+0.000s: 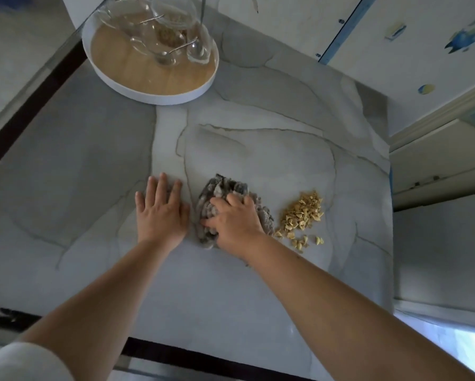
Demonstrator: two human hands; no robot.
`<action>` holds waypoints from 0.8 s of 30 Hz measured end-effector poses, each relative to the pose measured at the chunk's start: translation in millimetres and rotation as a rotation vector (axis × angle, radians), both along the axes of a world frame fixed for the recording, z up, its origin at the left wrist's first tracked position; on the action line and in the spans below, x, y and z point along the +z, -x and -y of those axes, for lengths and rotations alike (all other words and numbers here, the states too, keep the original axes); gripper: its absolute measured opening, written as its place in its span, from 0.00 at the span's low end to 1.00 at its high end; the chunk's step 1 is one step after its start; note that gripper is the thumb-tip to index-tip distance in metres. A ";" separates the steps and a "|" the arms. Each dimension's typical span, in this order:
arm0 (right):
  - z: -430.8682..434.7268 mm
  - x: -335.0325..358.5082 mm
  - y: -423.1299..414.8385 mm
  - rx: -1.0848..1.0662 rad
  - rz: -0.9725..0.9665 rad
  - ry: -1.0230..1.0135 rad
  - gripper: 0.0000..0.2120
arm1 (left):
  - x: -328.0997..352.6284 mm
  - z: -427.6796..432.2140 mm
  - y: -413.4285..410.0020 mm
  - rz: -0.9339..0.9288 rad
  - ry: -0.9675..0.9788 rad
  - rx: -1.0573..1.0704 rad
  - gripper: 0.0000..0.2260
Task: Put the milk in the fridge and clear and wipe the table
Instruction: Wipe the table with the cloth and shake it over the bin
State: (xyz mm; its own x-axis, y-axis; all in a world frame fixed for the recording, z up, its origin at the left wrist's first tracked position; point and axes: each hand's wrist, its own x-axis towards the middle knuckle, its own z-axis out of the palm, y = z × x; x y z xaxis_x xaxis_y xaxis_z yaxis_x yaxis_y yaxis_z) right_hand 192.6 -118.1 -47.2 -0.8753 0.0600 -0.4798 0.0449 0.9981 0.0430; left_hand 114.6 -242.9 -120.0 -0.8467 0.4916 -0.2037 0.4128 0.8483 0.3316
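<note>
Head view: right hand (236,220) curls its fingers round a bunched grey fuzzy cloth (217,199); left hand (160,211) lies flat, fingers spread, just beside it on the grey-veined marble table (258,284). A yellowish crumb pile (302,214) sits just right of the cloth, near the table's right edge. Open marble stretches left and toward the round white wood-floored tray (148,75).

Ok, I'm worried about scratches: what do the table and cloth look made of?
Table: stone or marble-look slab, smooth, pale grey with dark veins and a faint sheen. Cloth: soft grey fabric, perhaps chenille or microfibre, by its nubby tufts, bunched under the right hand.

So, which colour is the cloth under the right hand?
Mottled grey cloth, seen in the head view.
</note>
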 end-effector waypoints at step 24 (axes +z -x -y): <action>-141.2 10.6 -71.0 0.279 0.084 -0.137 0.20 | 14.2 -106.6 -145.6 0.086 0.104 0.191 0.27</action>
State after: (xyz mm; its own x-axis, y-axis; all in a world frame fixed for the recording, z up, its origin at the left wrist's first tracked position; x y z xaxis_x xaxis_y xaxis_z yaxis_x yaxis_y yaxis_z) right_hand 263.6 23.1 -36.6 -0.8245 -0.1079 -0.5554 -0.2396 0.9559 0.1701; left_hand 260.2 -136.3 -105.8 -0.8995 0.2971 -0.3204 0.2158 0.9396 0.2655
